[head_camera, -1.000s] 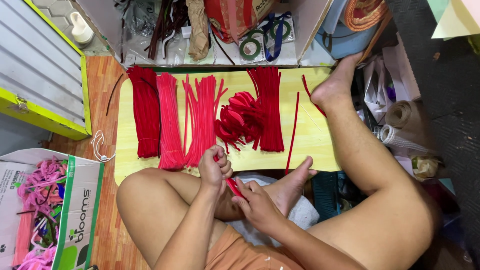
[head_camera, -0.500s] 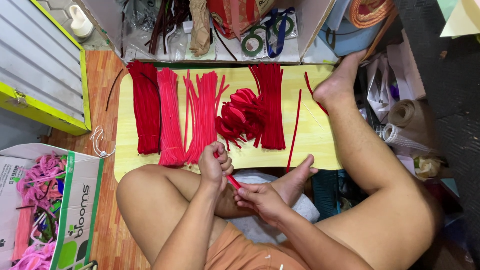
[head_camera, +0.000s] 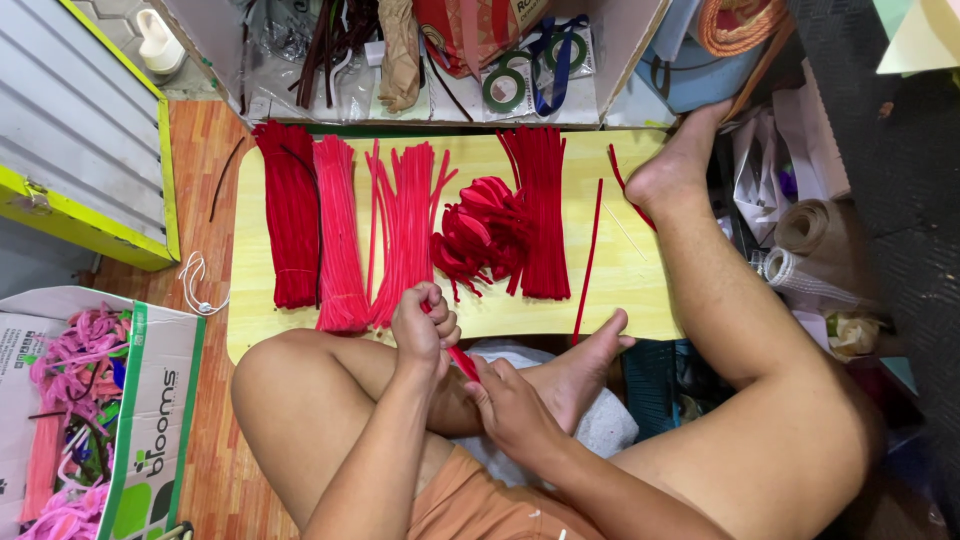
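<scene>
I sit on the floor with my legs around a low yellow table (head_camera: 620, 270). My left hand (head_camera: 425, 328) is closed around one end of a red pipe cleaner (head_camera: 462, 362) at the table's near edge. The other end of that pipe cleaner is pinched in my right hand (head_camera: 505, 400), just above my lap. On the table lie bundles of dark red pipe cleaners (head_camera: 292, 210), pinkish red ones (head_camera: 338, 230), loose bright red ones (head_camera: 405, 225), a heap of folded red loops (head_camera: 480, 235) and another dark red bundle (head_camera: 542, 205).
A single red pipe cleaner (head_camera: 590, 255) lies near my right foot (head_camera: 675, 165). A cardboard box (head_camera: 150, 400) of pink pipe cleaners stands at the lower left. An open box (head_camera: 430, 60) with green tape rolls and dark stems sits behind the table. Paper rolls (head_camera: 805, 250) lie on the right.
My left hand has stayed closed at the table's edge. My right hand has shifted slightly along the red pipe cleaner above my lap.
</scene>
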